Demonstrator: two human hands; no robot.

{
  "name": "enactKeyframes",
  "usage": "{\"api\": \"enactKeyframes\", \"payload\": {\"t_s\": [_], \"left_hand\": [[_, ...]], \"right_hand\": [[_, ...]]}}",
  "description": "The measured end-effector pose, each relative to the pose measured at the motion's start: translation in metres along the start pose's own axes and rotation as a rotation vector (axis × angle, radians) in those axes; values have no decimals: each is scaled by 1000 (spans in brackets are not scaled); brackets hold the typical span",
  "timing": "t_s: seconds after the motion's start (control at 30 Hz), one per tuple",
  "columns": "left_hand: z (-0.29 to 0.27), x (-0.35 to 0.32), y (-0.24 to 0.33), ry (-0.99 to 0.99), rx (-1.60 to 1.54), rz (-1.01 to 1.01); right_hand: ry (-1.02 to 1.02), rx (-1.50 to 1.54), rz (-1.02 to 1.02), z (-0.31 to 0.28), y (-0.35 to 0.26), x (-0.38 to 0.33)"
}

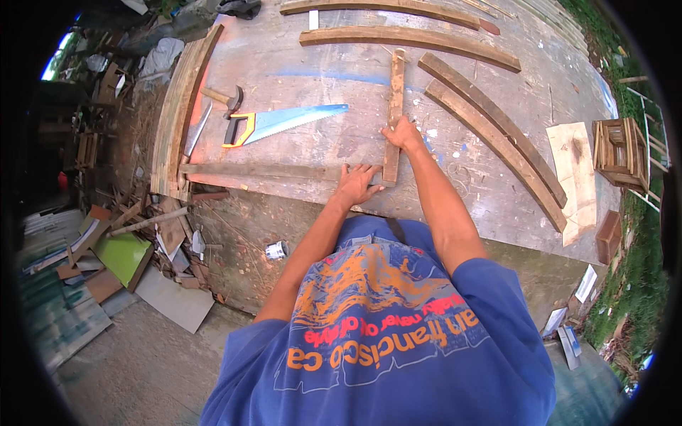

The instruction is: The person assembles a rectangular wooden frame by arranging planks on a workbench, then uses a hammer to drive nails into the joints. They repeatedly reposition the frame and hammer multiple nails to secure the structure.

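My right hand (403, 135) is closed around a short wooden batten (396, 89), which points away from me across the worktable. The batten's near end meets the right end of a long wooden plank (270, 171) that runs along the table's near edge. My left hand (356, 186) rests with fingers spread over that plank, close to the joint. A handsaw (284, 124) with a black and orange handle lies left of the batten. Beyond its handle are a claw hammer (229, 98) and a long blade-like tool (197, 131).
The worktable (327, 153) also carries two long beams (412, 37) at the far side and two slanting beams (497, 142) on the right. More boards (177, 106) line its left edge. Scrap wood and a green panel (121, 255) lie on the ground, near a small can (276, 250).
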State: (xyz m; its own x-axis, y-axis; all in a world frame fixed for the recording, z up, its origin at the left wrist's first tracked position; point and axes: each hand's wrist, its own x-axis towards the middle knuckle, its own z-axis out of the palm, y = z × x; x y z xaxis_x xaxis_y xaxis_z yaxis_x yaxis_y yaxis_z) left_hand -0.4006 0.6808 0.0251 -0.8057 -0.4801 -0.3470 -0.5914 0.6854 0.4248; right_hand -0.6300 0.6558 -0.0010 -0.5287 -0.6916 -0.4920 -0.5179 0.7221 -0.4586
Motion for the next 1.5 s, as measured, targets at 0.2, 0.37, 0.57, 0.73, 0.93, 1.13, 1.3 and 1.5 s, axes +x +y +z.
{"api": "enactKeyframes", "payload": {"t_s": [0.2, 0.37, 0.57, 0.73, 0.93, 1.13, 1.3, 1.5], "left_hand": [[5, 5, -11, 59, 41, 76], [6, 6, -12, 90, 36, 103], [1, 3, -9, 92, 49, 90], [6, 2, -11, 128, 56, 107], [2, 3, -11, 112, 21, 107], [-10, 9, 9, 84, -14, -50], [10, 27, 13, 207, -159, -201], [4, 30, 19, 182, -131, -240]], "right_hand": [[-95, 115, 17, 1, 9, 14], [-34, 113, 21, 2, 11, 7], [117, 52, 21, 3, -7, -17], [117, 83, 54, -1, -17, -24], [99, 71, 62, -1, -14, -21], [170, 261, -5, 5, -2, 7], [228, 352, -80, 17, 9, 25], [146, 273, 3, 5, 4, 27]]}}
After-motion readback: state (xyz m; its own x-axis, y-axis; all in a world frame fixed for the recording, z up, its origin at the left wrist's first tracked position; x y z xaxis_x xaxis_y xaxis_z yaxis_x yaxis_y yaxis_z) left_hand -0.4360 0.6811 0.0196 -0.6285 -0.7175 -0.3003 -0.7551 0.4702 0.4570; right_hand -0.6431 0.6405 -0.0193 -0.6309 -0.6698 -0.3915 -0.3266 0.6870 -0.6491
